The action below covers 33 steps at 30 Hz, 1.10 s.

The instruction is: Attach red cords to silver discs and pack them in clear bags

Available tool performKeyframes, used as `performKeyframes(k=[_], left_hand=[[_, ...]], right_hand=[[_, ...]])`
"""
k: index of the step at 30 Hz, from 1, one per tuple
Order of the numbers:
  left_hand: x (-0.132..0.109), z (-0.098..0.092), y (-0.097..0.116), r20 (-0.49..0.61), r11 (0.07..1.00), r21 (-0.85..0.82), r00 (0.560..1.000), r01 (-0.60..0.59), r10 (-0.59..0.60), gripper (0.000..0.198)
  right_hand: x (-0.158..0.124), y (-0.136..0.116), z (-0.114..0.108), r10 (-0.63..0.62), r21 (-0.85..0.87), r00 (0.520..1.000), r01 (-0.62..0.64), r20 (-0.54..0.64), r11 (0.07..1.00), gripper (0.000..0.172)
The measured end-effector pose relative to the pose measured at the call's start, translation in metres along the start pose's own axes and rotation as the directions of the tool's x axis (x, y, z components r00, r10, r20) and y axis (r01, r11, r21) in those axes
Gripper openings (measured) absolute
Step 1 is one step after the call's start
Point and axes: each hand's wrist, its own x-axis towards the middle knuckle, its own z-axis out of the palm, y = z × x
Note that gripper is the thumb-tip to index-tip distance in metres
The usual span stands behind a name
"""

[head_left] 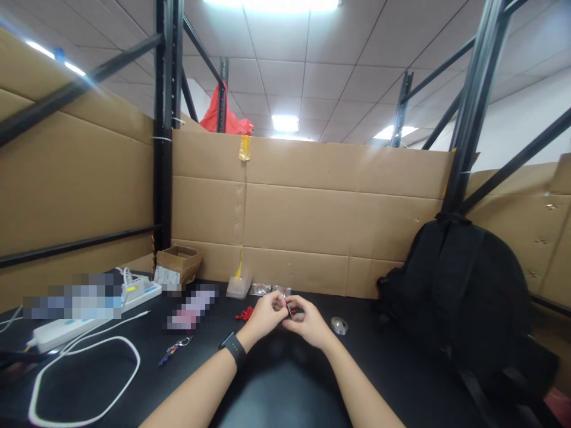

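Note:
Over the black tabletop (285, 380), my left hand (267, 314) and my right hand (307, 321) meet fingertip to fingertip. Between them is a small dark piece (289, 311), too small to name and partly covered by the fingers. Both hands are closed in a pinch around it. A dark watch (234, 349) is on my left wrist. Just left of my left hand lies a small heap of red pieces (244, 314). Behind the hands are two small clear packets (261, 289). A round, clear roll-like object (339, 326) rests to the right of my right hand.
A black backpack (464, 297) stands at the right. Leftward are a keychain (175, 349), a white cable (134, 351), a power strip (66, 330) and an open cardboard box (179, 264). A clear plastic stack (238, 286) sits by the cardboard wall (303, 220).

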Motion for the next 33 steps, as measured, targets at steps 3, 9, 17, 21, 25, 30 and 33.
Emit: performKeyframes(k=[3,9,17,21,25,30,33], left_hand=[[0.001,-0.003,0.007,0.014,0.999,0.034,1.0,-0.008,0.007,0.011],[-0.001,-0.008,0.012,0.14,0.995,0.098,0.99,-0.01,-0.004,0.016],[0.002,-0.019,0.015,0.212,0.963,0.241,0.974,-0.125,0.073,0.017],[0.007,-0.052,0.008,0.134,0.815,0.557,0.986,-0.158,0.099,0.017],[0.01,-0.086,-0.009,0.127,0.74,0.667,0.992,-0.086,0.001,0.016],[0.01,-0.096,-0.022,0.194,0.711,0.698,0.977,-0.079,-0.082,0.016],[0.009,-0.093,-0.028,0.233,0.723,0.688,0.962,-0.061,-0.14,0.015]], right_hand=[[-0.001,-0.002,-0.004,0.026,0.015,1.0,-0.027,0.017,1.0,0.05],[-0.002,-0.001,-0.005,0.048,0.007,0.998,-0.048,-0.052,0.999,0.056],[0.0,-0.006,-0.019,0.011,-0.147,0.996,-0.023,-0.084,0.989,0.054],[-0.005,-0.01,-0.055,-0.033,-0.445,0.975,-0.071,-0.221,0.892,0.042],[-0.021,-0.003,-0.102,0.07,-0.699,0.939,-0.298,-0.336,0.651,0.039],[-0.038,0.017,-0.136,0.302,-0.691,0.882,-0.471,-0.361,0.549,0.041],[-0.04,0.025,-0.139,0.357,-0.674,0.871,-0.489,-0.339,0.554,0.046]])
